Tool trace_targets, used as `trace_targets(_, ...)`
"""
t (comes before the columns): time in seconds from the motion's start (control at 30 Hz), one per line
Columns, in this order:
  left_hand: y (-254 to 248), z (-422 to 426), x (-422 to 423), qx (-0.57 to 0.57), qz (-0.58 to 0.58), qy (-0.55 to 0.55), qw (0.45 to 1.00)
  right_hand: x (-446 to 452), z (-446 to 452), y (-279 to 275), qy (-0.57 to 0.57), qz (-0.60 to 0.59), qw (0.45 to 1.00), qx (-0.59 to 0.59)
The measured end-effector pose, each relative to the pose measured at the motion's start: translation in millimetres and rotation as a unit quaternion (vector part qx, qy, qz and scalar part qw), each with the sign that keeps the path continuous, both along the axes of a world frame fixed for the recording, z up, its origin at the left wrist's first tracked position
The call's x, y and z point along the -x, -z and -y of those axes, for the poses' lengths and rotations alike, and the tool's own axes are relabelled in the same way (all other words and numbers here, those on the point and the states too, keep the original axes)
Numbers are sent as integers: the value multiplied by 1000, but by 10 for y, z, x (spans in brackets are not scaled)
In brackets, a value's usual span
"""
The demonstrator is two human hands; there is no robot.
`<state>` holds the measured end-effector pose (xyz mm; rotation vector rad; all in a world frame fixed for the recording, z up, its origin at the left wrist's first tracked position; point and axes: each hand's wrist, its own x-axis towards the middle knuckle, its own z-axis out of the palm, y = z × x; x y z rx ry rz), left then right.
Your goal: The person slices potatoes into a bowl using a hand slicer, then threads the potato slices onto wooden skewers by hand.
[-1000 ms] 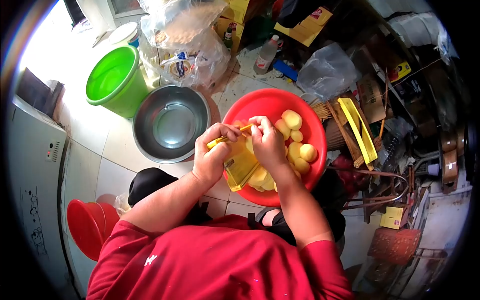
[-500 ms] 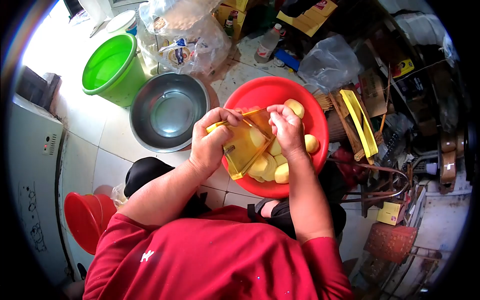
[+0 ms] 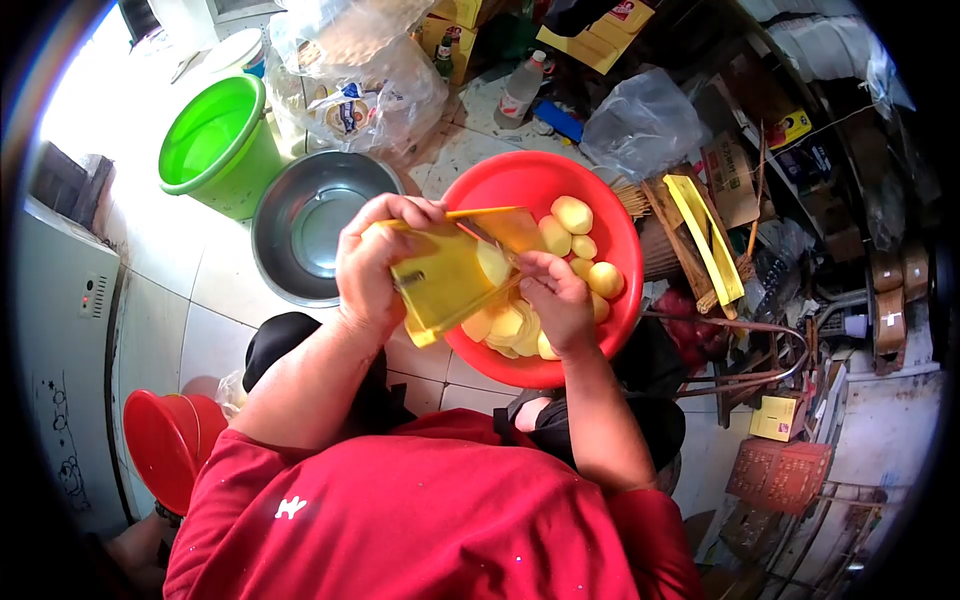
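From where I stand, the yellow slicer [image 3: 430,285] is up in the air, tilted, over the near left part of the red basin [image 3: 505,180]. The left hand [image 3: 368,262] has hold of its left end, fingers closed over the far edge. The right hand [image 3: 560,308] is at the slicer's right side, fingers bent and thumb drawn in close to them; I can't tell whether they grip the edge or just touch it. Between the hands, a pale piece [image 3: 492,262] shows against the slicer.

In the basin, whole peeled potatoes [image 3: 572,215] lie to the right, while cut slices [image 3: 508,325] are heaped on the near side, below the slicer.

A metal basin [image 3: 315,240] sits on the floor just left of the red one, with a green bucket [image 3: 250,172] beyond it to the left. A red bucket [image 3: 160,450] is near the person's left side. Far of the red basin are a bottle [image 3: 518,92] and a clear plastic bag [image 3: 645,120]; off to the right, a long yellow piece [image 3: 705,240] leans on some boards.
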<state>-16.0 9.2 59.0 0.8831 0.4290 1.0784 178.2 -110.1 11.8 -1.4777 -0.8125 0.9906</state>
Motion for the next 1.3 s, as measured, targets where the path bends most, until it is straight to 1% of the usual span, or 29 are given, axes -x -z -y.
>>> trace_targets(0.03,26,-77,38,15,35,4,999,25,-1,-58,23,-67,997,-28)
trace_targets(0.07,1,-124,77,53,72,2,996,17,-14,-102,37,-98,993,-55)
trace_targets(0.13,-4,-243,163,122,154,24,980,-24,-29,-161,75,-111,988,-81)
trace_targets(0.17,61,-309,189,124,183,26,975,-63,-31,-143,97,-100,987,-82)
trace_targets(0.33,43,-346,211,135,206,-1,969,-99,28,-73,133,-106,983,-71)
trace_targets(0.37,64,-351,198,137,201,-7,970,-91,43,-48,148,-112,981,-62)
trace_targets(0.47,85,-342,145,148,187,-12,971,-102,85,8,144,-130,980,-54)
trace_targets(0.53,117,-340,74,127,155,-23,979,-77,97,-2,155,-131,979,-38)
trace_targets(0.6,100,-282,16,91,95,-38,991,-96,112,26,161,-134,977,-36)
trace_targets(0.87,53,-155,-52,68,88,-35,993,-101,264,203,166,-149,975,-4)
trace_targets(0.97,139,-244,-33,63,76,-41,994,-75,304,262,169,-150,974,9)
trace_targets(1.07,130,-253,-47,77,86,-49,992,-72,300,303,173,-144,974,29)
trace_targets(1.13,138,-245,-67,79,100,-35,991,-79,300,321,176,-141,974,39)
trace_targets(1.2,117,-228,-75,74,91,-7,993,-82,301,337,173,-140,974,44)
trace_targets(1.3,68,-141,-129,69,73,5,995,-77,296,359,167,-144,974,44)
